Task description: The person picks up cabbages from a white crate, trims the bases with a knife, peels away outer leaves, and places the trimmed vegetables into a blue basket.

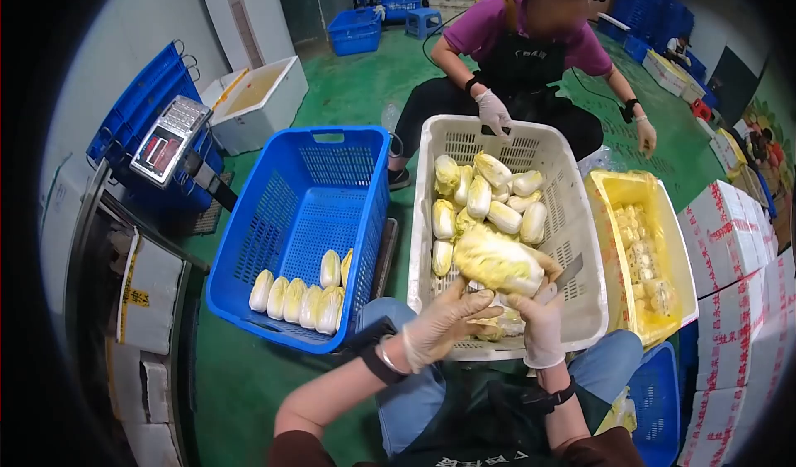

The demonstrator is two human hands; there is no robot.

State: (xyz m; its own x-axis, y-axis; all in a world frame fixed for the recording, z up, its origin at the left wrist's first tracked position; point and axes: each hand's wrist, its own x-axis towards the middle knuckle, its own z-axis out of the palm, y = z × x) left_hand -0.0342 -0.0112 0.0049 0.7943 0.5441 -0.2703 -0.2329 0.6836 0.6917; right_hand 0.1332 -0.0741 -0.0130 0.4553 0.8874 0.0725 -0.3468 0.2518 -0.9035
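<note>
Above a white crate (587,218) of small napa cabbages, a larger yellow-white cabbage (496,260) is held up near the front end. My gloved left hand (444,319) is at its lower left side, fingers apart and palm toward it. My gloved right hand (541,301) grips its right end, with something thin and grey, perhaps a blade, showing beside the fingers. More cabbages (479,195) lie heaped in the crate behind. To the left, a blue crate (332,156) has several cabbages (292,300) lined up along its near side.
A person in purple (485,32) crouches behind the white crate, one gloved hand on its rim. A yellow-lined box (604,198) stands right, beside stacked white cartons (730,239). A scale (170,140) and an open foam box (286,94) are at the left.
</note>
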